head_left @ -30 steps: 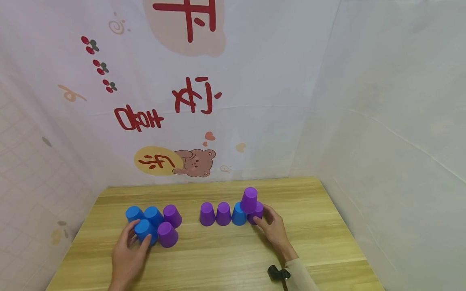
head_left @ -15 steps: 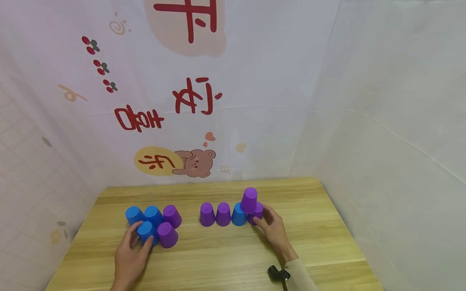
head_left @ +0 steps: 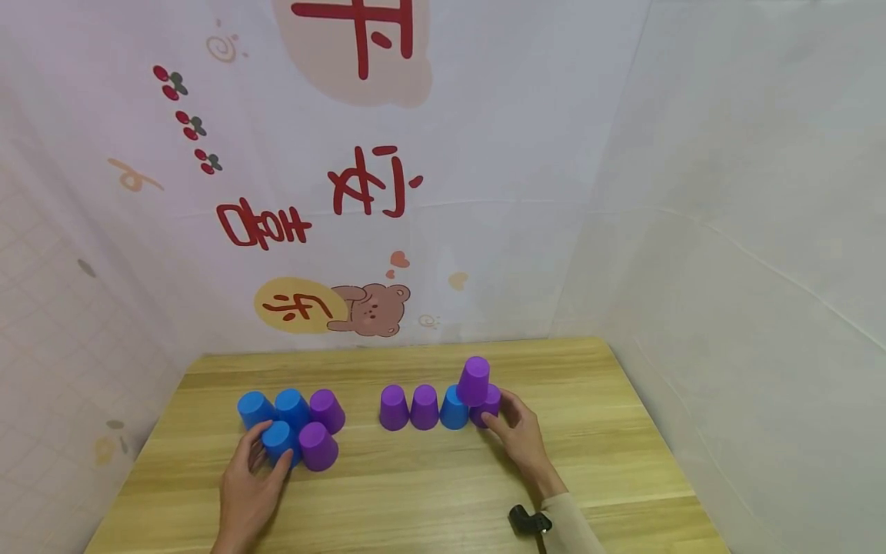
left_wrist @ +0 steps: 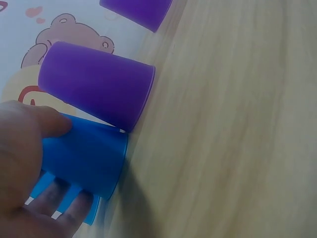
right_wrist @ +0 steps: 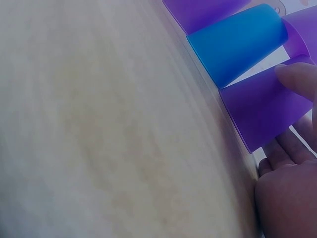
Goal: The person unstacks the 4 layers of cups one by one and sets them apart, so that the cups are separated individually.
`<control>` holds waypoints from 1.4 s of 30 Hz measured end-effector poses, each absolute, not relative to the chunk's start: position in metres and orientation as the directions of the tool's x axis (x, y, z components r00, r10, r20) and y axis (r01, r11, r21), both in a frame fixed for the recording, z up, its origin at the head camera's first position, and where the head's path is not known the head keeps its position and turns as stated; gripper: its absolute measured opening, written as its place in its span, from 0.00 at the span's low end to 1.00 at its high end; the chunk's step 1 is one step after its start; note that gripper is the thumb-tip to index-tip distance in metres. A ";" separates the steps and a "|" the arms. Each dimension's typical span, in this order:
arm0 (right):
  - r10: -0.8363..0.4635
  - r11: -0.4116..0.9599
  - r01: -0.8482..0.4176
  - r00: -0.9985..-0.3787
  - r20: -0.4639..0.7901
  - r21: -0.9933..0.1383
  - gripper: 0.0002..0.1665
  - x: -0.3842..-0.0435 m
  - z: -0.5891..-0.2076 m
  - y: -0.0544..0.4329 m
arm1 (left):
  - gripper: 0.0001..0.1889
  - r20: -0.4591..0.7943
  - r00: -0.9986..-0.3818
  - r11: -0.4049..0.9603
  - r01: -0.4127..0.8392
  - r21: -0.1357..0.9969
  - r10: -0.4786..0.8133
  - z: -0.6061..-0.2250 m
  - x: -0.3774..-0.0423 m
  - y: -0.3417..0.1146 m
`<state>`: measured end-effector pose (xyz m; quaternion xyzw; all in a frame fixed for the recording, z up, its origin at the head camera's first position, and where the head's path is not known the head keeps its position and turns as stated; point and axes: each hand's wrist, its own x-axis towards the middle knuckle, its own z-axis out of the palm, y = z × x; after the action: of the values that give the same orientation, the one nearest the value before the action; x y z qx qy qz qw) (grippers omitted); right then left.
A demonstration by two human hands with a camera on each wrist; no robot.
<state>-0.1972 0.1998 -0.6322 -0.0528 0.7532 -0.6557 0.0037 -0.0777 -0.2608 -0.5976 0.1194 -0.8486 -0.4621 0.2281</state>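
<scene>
My left hand [head_left: 249,491] grips an upside-down blue cup [head_left: 280,445] at the front of the left group, thumb on one side and fingers on the other. In the left wrist view, that cup stands right against a purple cup [left_wrist: 99,84]. Over on the right, my right hand [head_left: 521,440] holds the end purple cup [right_wrist: 262,106] of a row between thumb and fingers. Bridging that cup and the neighbouring blue cup [head_left: 454,409] is another upside-down purple cup [head_left: 474,382], one level up.
Behind the left hand stand two blue cups [head_left: 256,412] and a purple cup [head_left: 328,412]. Two more purple cups [head_left: 409,409] continue the right row leftward. A wooden table [head_left: 388,508] lies beneath, with a printed cloth [head_left: 498,231] hanging behind. A black device [head_left: 529,521] sits by the right sleeve.
My left hand has shifted the blue cup slightly right and down, beside the front purple cup. The right hand keeps its place on the end purple cup.
</scene>
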 end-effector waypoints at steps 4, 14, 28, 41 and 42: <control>-0.081 0.138 -0.076 -0.995 0.066 -0.987 0.36 -0.197 -0.632 0.199 | 0.34 0.288 -0.865 0.545 0.021 0.838 -0.410 -0.597 -0.078 -0.260; -0.066 0.121 -0.077 -0.995 0.070 -0.990 0.35 -0.196 -0.632 0.198 | 0.34 0.291 -0.863 0.541 0.025 0.841 -0.413 -0.597 -0.077 -0.260; -0.069 0.130 -0.069 -0.996 0.060 -0.989 0.35 -0.196 -0.631 0.199 | 0.36 0.246 -0.866 0.519 -0.018 0.855 -0.436 -0.596 -0.076 -0.262; -0.065 0.136 -0.070 -0.996 0.062 -0.988 0.35 -0.198 -0.633 0.199 | 0.38 0.307 -0.856 0.580 0.011 0.814 -0.415 -0.572 -0.073 -0.256; -0.065 0.138 -0.073 -0.996 0.065 -0.988 0.35 -0.198 -0.633 0.199 | 0.39 0.307 -0.860 0.588 0.010 0.809 -0.407 -0.570 -0.073 -0.256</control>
<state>-0.1975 0.1987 -0.6333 -0.0459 0.7543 -0.6549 -0.0029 -0.0731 -0.2558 -0.5696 0.1155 -0.8587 -0.4392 0.2376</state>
